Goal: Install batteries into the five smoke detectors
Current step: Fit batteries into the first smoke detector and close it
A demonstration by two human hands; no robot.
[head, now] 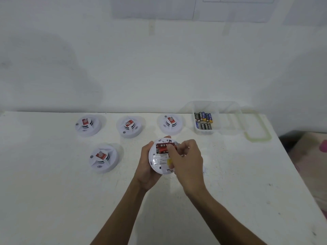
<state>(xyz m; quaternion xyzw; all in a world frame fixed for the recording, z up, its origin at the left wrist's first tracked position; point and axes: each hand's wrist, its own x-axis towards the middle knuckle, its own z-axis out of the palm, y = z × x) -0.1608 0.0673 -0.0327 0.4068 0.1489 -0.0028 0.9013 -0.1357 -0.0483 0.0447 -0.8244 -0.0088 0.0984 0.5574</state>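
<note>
My left hand (146, 167) holds a white smoke detector (160, 161) turned back side up above the table. Its battery bay shows red batteries (162, 147). The fingertips of my right hand (185, 160) pinch one red battery at the bay's right end. Several other white detectors lie face up on the table: three in a back row, the left one (88, 125), the middle one (129, 126) and the right one (170, 123), and one nearer at the left (103, 157). A clear plastic tub (216, 121) at the back right holds several dark and blue batteries (203, 120).
The white table (53, 200) ends at a wall behind the detectors, and its right edge runs diagonally at the right. A pale green U-shaped strip (256, 137) lies right of the tub. A small white piece (204, 169) peeks out behind my right hand.
</note>
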